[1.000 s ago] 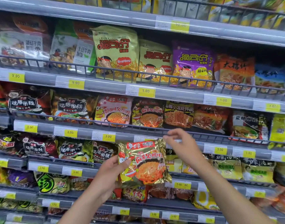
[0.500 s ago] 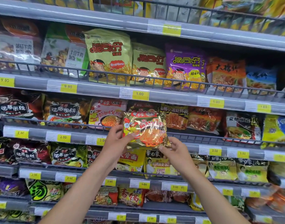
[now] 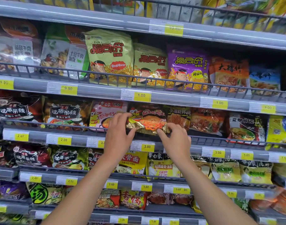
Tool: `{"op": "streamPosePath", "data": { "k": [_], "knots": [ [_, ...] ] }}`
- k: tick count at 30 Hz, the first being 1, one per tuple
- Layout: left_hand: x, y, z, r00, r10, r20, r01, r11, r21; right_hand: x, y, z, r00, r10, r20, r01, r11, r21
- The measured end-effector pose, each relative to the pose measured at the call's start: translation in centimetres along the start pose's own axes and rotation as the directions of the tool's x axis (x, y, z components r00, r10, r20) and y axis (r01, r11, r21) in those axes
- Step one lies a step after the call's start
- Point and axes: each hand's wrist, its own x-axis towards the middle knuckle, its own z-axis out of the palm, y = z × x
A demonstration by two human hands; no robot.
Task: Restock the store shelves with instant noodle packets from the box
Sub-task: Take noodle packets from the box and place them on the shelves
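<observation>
both hands hold the red-and-gold noodle packet (image 3: 147, 121): left hand (image 3: 118, 135) grips its left edge, thumb underneath; right hand (image 3: 176, 141) pinches its lower right corner. the packet leans over the wire rail (image 3: 66, 125), between a pink packet (image 3: 105, 114) and a dark packet (image 3: 178, 116).

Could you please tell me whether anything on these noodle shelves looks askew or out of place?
Only the red-and-gold noodle packet between the left hand and right hand: it lies tilted across the wire rail, its lower edge crumpled, not yet upright like its neighbours.
</observation>
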Motion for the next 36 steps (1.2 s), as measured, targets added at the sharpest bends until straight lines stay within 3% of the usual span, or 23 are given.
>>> {"op": "streamPosePath", "data": {
  "k": [3, 7, 9, 15, 24, 36],
  "knots": [
    [-0.1, 0.0, 0.5, 0.990, 0.143, -0.011, -0.140, 0.979, 0.149, 0.3, -0.4, 0.1, 0.997, -0.045, -0.068, 0.049, 0.997, 0.058],
    [-0.4, -0.2, 1.0, 0.956, 0.290, 0.035, -0.289, 0.923, 0.253, 0.2, -0.5, 0.9, 0.923, -0.360, -0.139, 0.349, 0.932, -0.095],
    [-0.5, -0.4, 1.0, 0.952, 0.301, 0.054, -0.304, 0.909, 0.285, 0.5, -0.4, 1.4, 0.901, -0.417, -0.119, 0.400, 0.905, -0.145],
    [-0.7, -0.4, 1.1, 0.961, 0.206, 0.182, -0.259, 0.903, 0.344, 0.6, -0.4, 2.0, 0.904, -0.427, 0.004, 0.417, 0.881, -0.225],
    [-1.0, -1.0, 1.5, 0.961, 0.149, 0.232, -0.238, 0.875, 0.423, -0.4, -0.1, 2.5, 0.910, -0.402, 0.105, 0.415, 0.859, -0.299],
    [-1.8, -0.8, 1.9, 0.962, 0.128, 0.241, -0.227, 0.866, 0.445, -0.9, -0.3, 2.5, 0.907, -0.382, 0.176, 0.416, 0.874, -0.250]
  ]
}}
